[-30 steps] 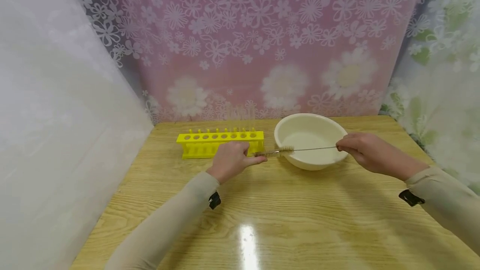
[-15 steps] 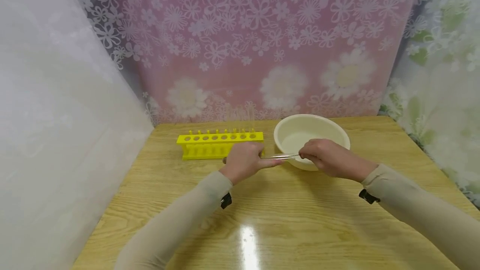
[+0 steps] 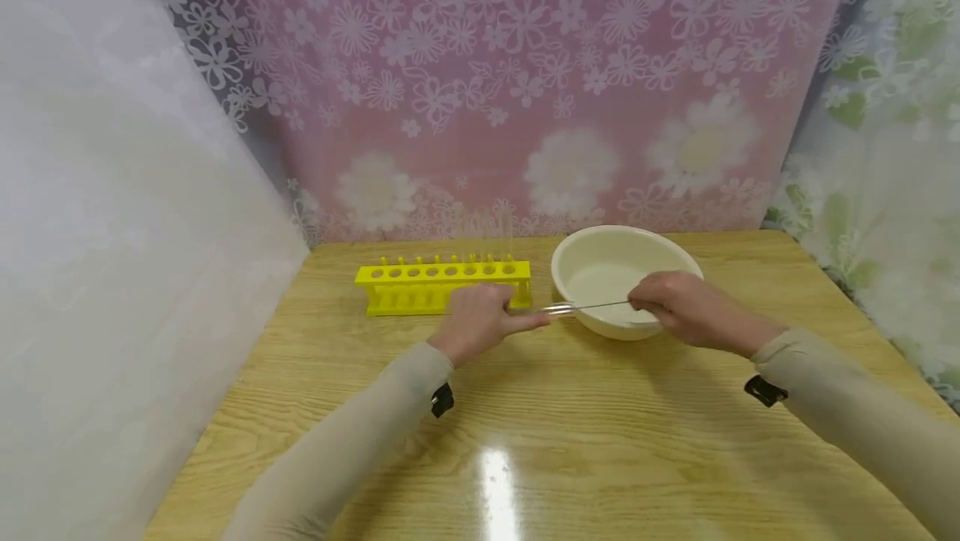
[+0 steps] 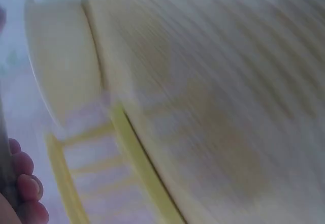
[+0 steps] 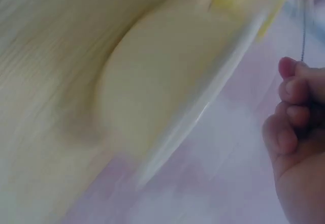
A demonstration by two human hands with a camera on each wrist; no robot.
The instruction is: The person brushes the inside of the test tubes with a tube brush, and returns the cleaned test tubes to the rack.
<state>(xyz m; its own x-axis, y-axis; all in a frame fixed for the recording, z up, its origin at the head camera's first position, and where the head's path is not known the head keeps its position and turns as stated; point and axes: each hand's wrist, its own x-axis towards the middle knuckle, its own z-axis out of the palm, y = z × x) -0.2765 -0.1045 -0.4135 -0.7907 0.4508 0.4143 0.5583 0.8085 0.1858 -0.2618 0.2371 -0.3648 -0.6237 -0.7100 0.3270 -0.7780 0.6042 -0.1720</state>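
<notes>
My left hand (image 3: 476, 320) grips a clear glass test tube (image 3: 558, 308) held almost level, its open end pointing right with the thumb laid along it. To the right, my right hand (image 3: 681, 308) pinches the thin twisted wire handle (image 3: 604, 304) of a test tube brush. That wire runs into the tube's mouth; the bristles are hidden by the tube and left hand. Both hands are above the table, in front of the rack and basin. In the right wrist view the curled fingers (image 5: 287, 89) hold the wire's end.
Behind my left hand stands a yellow test tube rack (image 3: 367, 277), with several clear tubes (image 3: 484, 234) upright at its right end. A cream basin (image 3: 626, 331) sits right of it, partly behind my right hand. Floral curtains (image 3: 450, 91) close off the table's back.
The right hand came left, pushing the brush into the tube until its tip showed past the left hand, then drew partway back right. The left hand shifted slightly right, then slightly back.
</notes>
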